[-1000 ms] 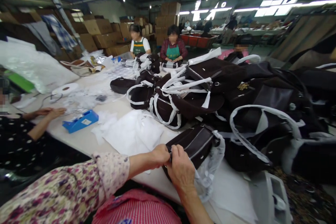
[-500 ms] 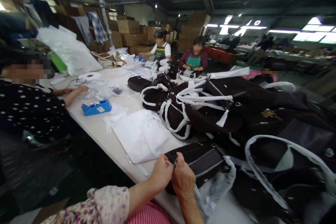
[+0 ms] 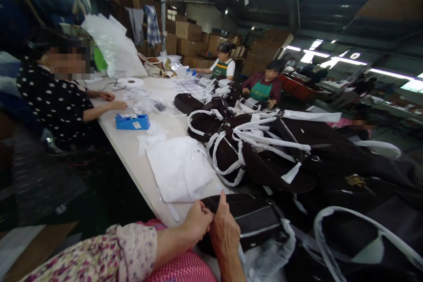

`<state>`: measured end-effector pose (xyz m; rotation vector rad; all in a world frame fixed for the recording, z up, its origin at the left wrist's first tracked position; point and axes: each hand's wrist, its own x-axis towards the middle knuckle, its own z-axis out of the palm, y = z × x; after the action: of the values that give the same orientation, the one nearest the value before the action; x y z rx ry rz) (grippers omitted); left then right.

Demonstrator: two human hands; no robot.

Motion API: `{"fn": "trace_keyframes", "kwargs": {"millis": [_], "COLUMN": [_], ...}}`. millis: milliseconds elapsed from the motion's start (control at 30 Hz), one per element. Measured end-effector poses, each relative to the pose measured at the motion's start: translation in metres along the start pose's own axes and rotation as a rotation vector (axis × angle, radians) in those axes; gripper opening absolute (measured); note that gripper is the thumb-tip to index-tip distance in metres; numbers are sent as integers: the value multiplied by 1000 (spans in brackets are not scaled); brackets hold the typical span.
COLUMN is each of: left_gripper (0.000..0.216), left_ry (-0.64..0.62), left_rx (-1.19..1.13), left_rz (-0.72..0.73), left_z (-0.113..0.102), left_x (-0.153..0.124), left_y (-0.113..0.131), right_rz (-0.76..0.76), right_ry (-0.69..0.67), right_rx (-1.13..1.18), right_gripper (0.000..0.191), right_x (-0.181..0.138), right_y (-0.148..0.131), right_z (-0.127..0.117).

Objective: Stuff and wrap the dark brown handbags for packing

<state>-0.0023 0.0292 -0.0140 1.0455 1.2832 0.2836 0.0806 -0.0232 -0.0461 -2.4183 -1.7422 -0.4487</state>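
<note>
Lower centre of frame: dark bag (image 3: 259, 218) lying on its side at the near edge of the table (image 3: 127, 144), one end toward the wearer. Grey piping along its body; a handle in clear wrap (image 3: 290, 231) trails off its right end.

Both hands meet at the bag's left end. Left hand (image 3: 198, 220): fingers curled closed, seemingly pinching the bag's edge; the exact spot is covered. Right hand (image 3: 225, 224): against the same end, index finger straight up, other fingers mostly hidden. Cannot tell whether it grips.

Step in hand, as judged: close fingertip work on the bag's end, perhaps a fastening or seam. The next move would seem to call for the left pinch to stay firm, the bag's end steadied, and the right fingers placed carefully in a tight spot.

Around: white sheets (image 3: 178, 167) just beyond the left hand; heaped dark bags (image 3: 264, 167) with white-wrapped handles, centre to right; blue tape dispenser (image 3: 132, 122) left of centre, near a co-worker in polka dots (image 3: 56, 105).
</note>
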Motion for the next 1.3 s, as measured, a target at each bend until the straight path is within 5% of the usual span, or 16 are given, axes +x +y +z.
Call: {"fn": "trace_keyframes", "kwargs": {"millis": [233, 533, 667, 733, 800, 1033, 1300], "left_gripper": [25, 72, 73, 73, 72, 68, 64], "left_ry": [-29, -42, -42, -43, -42, -45, -72], "left_rx": [-17, 185, 270, 312, 355, 492, 538], "left_rz": [77, 318, 334, 344, 342, 275, 261], "left_z": [-10, -24, -26, -28, -28, -30, -31], "left_x": [8, 4, -2, -5, -9, -16, -13], "left_y": [-11, -10, -7, -6, -5, 7, 9], "right_rz": [-49, -118, -267, -350, -427, -736, -806], "right_ry": [-197, -473, -689, -789, -825, -1049, -1075], "right_rx": [62, 174, 457, 670, 806, 995, 960], "right_gripper": [64, 63, 82, 65, 44, 58, 34], "right_x": [10, 34, 59, 80, 101, 125, 139], "right_y": [6, 14, 38, 50, 54, 24, 25], "right_z": [-12, -31, -45, -49, -45, -6, -7]}}
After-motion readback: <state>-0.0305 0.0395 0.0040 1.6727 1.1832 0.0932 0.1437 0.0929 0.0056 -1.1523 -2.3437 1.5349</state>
